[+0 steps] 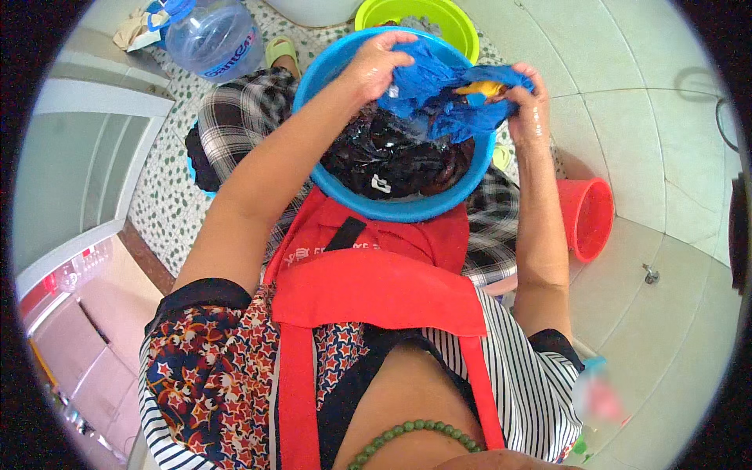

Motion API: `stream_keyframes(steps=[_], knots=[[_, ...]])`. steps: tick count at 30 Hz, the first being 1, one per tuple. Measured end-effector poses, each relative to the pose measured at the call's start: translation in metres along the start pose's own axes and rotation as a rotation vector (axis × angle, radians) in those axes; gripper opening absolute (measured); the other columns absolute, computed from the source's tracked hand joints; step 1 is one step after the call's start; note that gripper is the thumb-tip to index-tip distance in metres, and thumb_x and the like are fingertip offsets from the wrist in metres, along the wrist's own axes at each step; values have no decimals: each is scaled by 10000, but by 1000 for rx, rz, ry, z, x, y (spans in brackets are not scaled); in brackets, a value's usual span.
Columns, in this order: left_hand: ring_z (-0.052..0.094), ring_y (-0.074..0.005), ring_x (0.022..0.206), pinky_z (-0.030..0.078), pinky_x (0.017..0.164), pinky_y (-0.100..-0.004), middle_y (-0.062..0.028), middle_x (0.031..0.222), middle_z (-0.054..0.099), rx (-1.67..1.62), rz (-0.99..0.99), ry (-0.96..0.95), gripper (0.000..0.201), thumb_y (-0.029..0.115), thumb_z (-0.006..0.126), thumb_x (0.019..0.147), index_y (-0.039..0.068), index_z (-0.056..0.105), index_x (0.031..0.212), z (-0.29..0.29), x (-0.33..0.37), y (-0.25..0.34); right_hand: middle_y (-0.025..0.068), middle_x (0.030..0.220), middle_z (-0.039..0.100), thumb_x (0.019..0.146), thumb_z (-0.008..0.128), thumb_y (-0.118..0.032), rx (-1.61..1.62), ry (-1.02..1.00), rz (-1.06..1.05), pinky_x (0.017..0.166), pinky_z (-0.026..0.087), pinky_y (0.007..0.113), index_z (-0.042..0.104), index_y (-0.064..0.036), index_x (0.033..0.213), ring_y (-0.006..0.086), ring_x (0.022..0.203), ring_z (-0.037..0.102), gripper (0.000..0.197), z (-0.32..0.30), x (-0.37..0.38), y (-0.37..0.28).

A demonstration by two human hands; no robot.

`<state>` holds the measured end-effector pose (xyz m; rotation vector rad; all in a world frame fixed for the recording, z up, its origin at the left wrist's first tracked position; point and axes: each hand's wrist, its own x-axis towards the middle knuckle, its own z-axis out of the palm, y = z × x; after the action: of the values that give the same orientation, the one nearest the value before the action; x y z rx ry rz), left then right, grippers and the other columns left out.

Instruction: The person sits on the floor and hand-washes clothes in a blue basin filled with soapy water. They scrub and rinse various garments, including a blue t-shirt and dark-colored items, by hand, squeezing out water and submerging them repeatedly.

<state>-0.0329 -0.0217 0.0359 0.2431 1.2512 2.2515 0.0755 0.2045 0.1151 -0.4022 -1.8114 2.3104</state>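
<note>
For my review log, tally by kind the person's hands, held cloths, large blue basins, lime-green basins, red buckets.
Left hand, right hand: 2
Held blue cloth: 1
Large blue basin: 1
Lime-green basin: 1
Red bucket: 1
Total: 6

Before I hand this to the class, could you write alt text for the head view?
A person's hands hold up a crumpled blue cloth over a round blue basin of dark, wet laundry. A red bucket sits to the right; a lime-green basin and clear bottle sit beyond.

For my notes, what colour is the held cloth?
The cloth is mostly blue, with some yellow; best in the head view.
</note>
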Motion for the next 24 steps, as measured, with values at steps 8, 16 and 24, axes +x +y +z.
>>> stream_keyframes(steps=[8, 16, 24], knots=[[590, -281, 901, 469, 872, -361, -106, 1081, 639, 1499, 614, -30, 491, -81, 514, 702, 163, 633, 1111, -76, 21, -13, 138, 1050, 582, 669, 578, 33, -751, 0, -107, 773, 486, 331, 516, -66, 1200, 250, 877, 592, 544, -41, 10, 138], [429, -368, 1147, 381, 954, -461, -60, 1326, 483, 1669, 127, -35, 535, -40, 535, 723, 206, 568, 1197, -90, 1, -123, 96, 1395, 384, 771, 619, -189, -1447, -240, -103, 941, 427, 458, 443, -190, 1302, 349, 1093, 526, 559, -10, 9, 228], [453, -337, 1183, 321, 1040, -429, -127, 1329, 472, 1291, -258, 59, 398, 224, 390, 919, 122, 479, 1294, -151, 40, -180, 159, 1305, 492, 878, 479, -300, -1359, -420, 319, 944, 415, 463, 381, -149, 1337, 365, 1147, 510, 493, -3, 33, 250]])
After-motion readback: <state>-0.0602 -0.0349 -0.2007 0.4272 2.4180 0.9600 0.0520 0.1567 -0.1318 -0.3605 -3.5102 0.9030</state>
